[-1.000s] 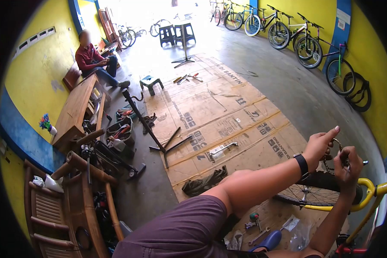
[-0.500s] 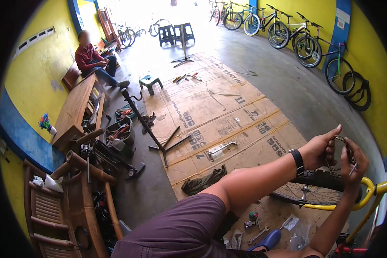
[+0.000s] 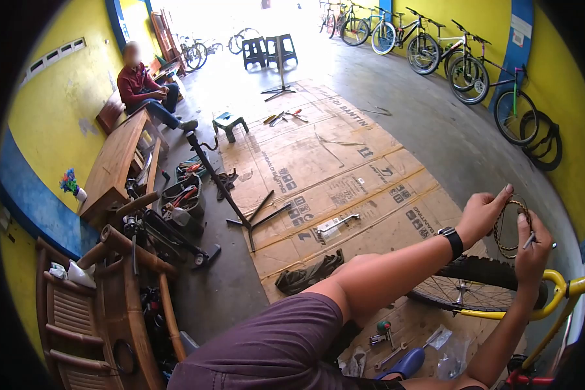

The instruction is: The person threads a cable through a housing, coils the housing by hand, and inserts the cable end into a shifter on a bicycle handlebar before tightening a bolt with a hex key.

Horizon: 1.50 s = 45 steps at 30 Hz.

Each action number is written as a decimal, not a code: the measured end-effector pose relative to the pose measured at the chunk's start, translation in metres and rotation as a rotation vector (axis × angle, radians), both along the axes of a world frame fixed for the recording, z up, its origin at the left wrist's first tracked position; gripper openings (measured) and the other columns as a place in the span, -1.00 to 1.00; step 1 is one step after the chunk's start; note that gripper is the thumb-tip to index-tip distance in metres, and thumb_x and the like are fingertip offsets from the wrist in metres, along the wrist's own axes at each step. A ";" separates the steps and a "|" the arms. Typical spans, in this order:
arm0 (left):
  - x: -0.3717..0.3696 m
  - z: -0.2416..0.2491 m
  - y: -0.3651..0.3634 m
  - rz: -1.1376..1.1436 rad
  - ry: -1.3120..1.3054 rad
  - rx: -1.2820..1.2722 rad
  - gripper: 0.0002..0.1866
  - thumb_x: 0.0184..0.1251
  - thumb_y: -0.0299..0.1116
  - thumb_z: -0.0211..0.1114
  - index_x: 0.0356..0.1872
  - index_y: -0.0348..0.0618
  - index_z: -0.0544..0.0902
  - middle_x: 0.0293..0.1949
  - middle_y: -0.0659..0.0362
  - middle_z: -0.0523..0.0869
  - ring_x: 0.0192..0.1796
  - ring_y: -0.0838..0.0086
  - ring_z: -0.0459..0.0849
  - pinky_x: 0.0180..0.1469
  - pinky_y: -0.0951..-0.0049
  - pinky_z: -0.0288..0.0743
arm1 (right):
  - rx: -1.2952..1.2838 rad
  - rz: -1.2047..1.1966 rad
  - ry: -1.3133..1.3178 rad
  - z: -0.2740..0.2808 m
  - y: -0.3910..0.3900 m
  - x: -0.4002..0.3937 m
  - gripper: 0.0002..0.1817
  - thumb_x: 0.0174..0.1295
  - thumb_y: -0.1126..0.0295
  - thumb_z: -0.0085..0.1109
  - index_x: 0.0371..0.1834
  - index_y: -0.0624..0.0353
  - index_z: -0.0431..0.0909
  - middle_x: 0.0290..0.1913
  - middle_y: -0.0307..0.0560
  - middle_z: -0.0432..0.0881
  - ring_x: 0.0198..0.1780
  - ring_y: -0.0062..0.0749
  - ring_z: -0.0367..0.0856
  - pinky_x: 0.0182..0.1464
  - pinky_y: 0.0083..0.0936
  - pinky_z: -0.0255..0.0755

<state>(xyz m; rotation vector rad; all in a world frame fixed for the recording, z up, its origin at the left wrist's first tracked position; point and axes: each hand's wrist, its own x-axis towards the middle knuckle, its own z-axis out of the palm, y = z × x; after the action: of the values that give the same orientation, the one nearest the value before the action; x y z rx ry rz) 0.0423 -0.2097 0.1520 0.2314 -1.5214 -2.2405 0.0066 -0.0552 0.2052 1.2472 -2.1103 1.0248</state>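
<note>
My left hand [image 3: 486, 213], with a black watch on its wrist, is closed in a pinch at the upper left of a thin looped bicycle chain [image 3: 498, 239]. My right hand [image 3: 533, 244] grips the right side of this dark and golden loop. A small silver metal rod [image 3: 532, 239] pokes out between the right fingers; its full shape is hidden. Below the hands is a bicycle wheel with a black tyre [image 3: 481, 268], next to a yellow frame [image 3: 556, 292].
Cardboard sheets [image 3: 351, 195] cover the floor, with a silver wrench [image 3: 338, 223] and a dark cloth [image 3: 309, 272]. A repair stand [image 3: 218, 185], a tool bin [image 3: 182, 198] and a bamboo chair [image 3: 78, 312] stand left. A seated person [image 3: 143, 88] is farther back. Bicycles [image 3: 422, 52] line the right wall.
The chain has opened into a wider, clearer loop between my hands. My left hand has shifted slightly left and turned, and the rod in my right hand shows more.
</note>
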 end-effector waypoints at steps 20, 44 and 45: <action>0.011 0.003 0.007 0.190 0.407 -0.600 -0.66 0.32 -0.35 0.42 0.03 -0.26 0.60 -0.28 0.09 0.70 -0.26 0.44 0.68 -0.20 0.47 0.53 | 0.175 0.012 0.043 0.029 0.025 0.013 -0.76 0.35 0.48 0.08 -0.02 0.37 0.63 -0.21 0.23 0.71 -0.17 0.09 0.70 -0.06 -0.25 0.51; 0.005 0.002 -0.023 0.739 0.526 -1.289 -0.85 0.04 -0.44 0.38 -0.39 -0.06 0.57 -0.38 0.11 0.61 -0.25 0.15 0.61 -0.13 0.18 0.45 | 0.346 0.077 0.174 0.022 0.040 -0.006 -0.62 0.04 0.50 0.23 0.00 0.21 0.67 -0.18 0.15 0.72 -0.12 0.07 0.70 -0.02 -0.21 0.52; -0.002 -0.002 -0.036 0.819 0.526 -1.306 -0.85 0.05 -0.51 0.36 -0.36 -0.04 0.61 -0.35 0.14 0.65 -0.26 0.19 0.62 -0.12 0.20 0.46 | 0.338 0.050 0.147 0.025 0.042 -0.004 -0.61 0.04 0.49 0.24 0.01 0.19 0.67 -0.18 0.13 0.73 -0.13 0.06 0.70 -0.03 -0.21 0.53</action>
<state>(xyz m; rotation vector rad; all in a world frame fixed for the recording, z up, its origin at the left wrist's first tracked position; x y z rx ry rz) 0.0405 -0.2460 0.1501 -0.1261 -1.7632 -0.4071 0.0024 -0.0136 0.2301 1.4899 -2.2061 0.5878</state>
